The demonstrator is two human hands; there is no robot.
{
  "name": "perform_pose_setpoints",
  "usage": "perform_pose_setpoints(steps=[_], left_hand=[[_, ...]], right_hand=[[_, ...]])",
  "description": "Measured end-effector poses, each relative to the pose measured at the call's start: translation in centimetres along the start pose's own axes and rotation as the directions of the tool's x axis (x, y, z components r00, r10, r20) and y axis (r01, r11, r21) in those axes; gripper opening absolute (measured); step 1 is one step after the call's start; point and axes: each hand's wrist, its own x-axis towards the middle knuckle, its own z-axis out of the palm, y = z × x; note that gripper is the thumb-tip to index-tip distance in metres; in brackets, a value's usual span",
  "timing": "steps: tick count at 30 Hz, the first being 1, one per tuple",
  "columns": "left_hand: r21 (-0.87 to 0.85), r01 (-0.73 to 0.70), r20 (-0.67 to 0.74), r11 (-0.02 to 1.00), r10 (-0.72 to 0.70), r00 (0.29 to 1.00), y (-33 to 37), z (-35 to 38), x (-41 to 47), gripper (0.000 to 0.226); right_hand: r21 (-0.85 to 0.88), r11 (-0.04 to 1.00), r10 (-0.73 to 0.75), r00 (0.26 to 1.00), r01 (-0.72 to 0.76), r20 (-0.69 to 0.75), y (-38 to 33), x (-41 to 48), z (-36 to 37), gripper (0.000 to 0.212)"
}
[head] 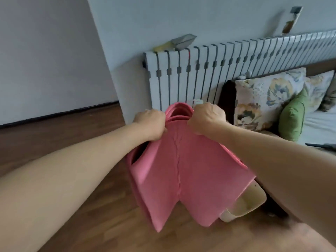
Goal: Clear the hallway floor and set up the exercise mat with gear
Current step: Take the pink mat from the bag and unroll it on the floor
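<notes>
**A:** What worried you most at that moment?

**B:** The pink foam exercise mat was bunched in several loose layers and hung in the air above the wooden plank floor. All its weight was carried from the top edge. I judged that an inner layer might slide out and the whole thing unfurl, since foam that thick wants to spring open.

**A:** Anything nearby it could have hit?

**B:** A pale beige object lay on the floor just under the mat's lower right corner, partly hidden. I couldn't tell what it was. A dropped or swinging mat could have landed on it or knocked it. The white ribbed radiator stood close behind, and a floral cushion and a green cushion sat off to the right.

**A:** And how were the hands placed?

**B:** The left hand gripped the top left corner and the right hand the top right. Both were closed into tight fists round the gathered layers, knuckles up. The fingers curled over the far side, so their tips were hidden. The curled top edges of the mat showed between the two fists, and the rest hung down below the wrists towards the person.
</notes>
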Motion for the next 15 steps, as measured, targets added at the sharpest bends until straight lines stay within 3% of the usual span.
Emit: perform_pose_setpoints(steps=[3,9,15], left_hand=[[0.002,0.177,0.036,0.984,-0.177,0.984,-7.1,0.8,-4.5,0.026],[-0.011,0.4,0.053,0.916,-0.399,0.915,-19.2,2.3,-12.2,0.023],[-0.005,0.535,-0.002,0.845,-0.535,0.845,-31.8,3.6,-18.6,0.015]], right_hand=[[0.0,0.986,-0.168,0.984,0.168,0.057,-8.2,-0.3,1.5,0.018],[0.007,0.917,-0.398,0.913,0.399,0.095,-22.7,-1.8,4.0,0.02],[0.04,0.855,-0.517,0.844,0.517,0.145,-37.3,-3.7,5.4,0.014]])
